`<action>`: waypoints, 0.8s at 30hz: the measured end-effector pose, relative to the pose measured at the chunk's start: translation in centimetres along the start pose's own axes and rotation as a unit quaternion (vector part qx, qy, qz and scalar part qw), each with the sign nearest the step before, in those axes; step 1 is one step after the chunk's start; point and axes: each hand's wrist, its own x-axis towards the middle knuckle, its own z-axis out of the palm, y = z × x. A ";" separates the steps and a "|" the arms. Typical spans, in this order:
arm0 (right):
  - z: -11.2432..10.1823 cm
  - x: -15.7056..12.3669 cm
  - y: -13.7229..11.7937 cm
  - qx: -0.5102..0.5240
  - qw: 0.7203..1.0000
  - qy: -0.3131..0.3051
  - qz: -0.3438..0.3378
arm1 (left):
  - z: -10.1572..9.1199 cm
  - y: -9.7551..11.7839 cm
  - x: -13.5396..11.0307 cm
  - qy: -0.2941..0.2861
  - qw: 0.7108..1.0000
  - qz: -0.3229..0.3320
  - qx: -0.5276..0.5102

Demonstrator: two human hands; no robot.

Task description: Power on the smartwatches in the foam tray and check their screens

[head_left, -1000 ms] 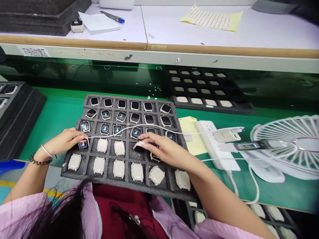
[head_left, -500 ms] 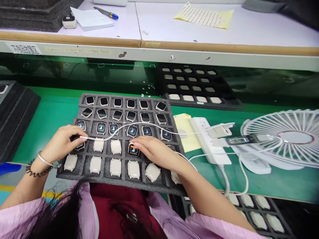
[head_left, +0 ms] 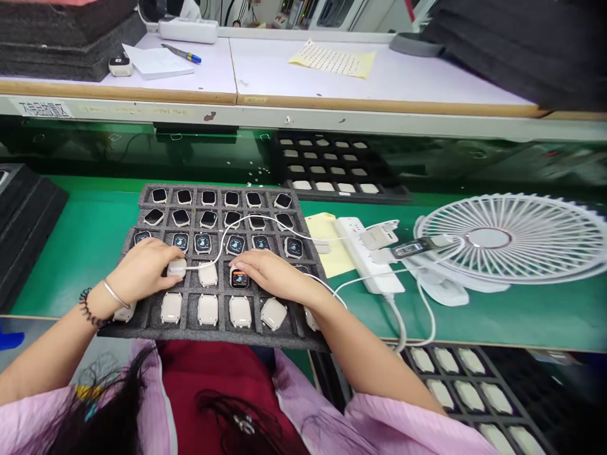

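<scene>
A grey foam tray (head_left: 215,336) of smartwatches lies in front of me. My left hand (head_left: 145,270) pinches the end of a white charging cable (head_left: 218,249) at a pale, face-down watch (head_left: 177,269) in the left part of the fourth row. The exact contact there is partly hidden by my fingers. My right hand (head_left: 270,275) grips a lit smartwatch (head_left: 239,278) by its upper edge, its screen showing an orange band. From under that hand a second white cable (head_left: 332,292) runs off to the right. Between the hands sits another face-down watch (head_left: 207,273).
Right of the tray are yellow paper (head_left: 327,224), a white power strip (head_left: 363,246) with plugged-in chargers, and a white fan (head_left: 488,240). A dark watch tray (head_left: 393,191) lies behind. Foam stacks stand at left (head_left: 33,221); another watch tray (head_left: 474,414) is low at right.
My left hand has moved right, bringing the cable end from the leftmost watch to the face-down one beside it. The right hand stays at the lit watch. The view has shifted.
</scene>
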 end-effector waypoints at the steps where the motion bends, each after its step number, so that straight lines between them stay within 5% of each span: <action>1: 0.0 0.1 0.0 0.006 1.000 0.003 -0.001 | -0.2 -0.6 0.0 -0.002 0.998 -0.028 -0.059; 4: 0.2 0.2 0.1 0.010 0.999 0.053 0.010 | -0.3 -1.9 -0.3 -0.028 0.977 -0.087 -0.194; 9: 1.5 1.1 -1.6 -0.026 0.987 0.150 -0.046 | 0.5 -2.2 -0.4 -0.040 0.981 -0.045 -0.184; 15: 3.8 2.6 -4.0 -0.126 0.985 0.050 -0.103 | 1.3 -2.5 -0.3 -0.046 0.982 -0.033 -0.181; 24: 2.6 4.0 -2.0 -0.129 0.971 -0.018 -0.198 | 3.5 -1.5 -1.1 0.038 0.987 -0.061 -0.147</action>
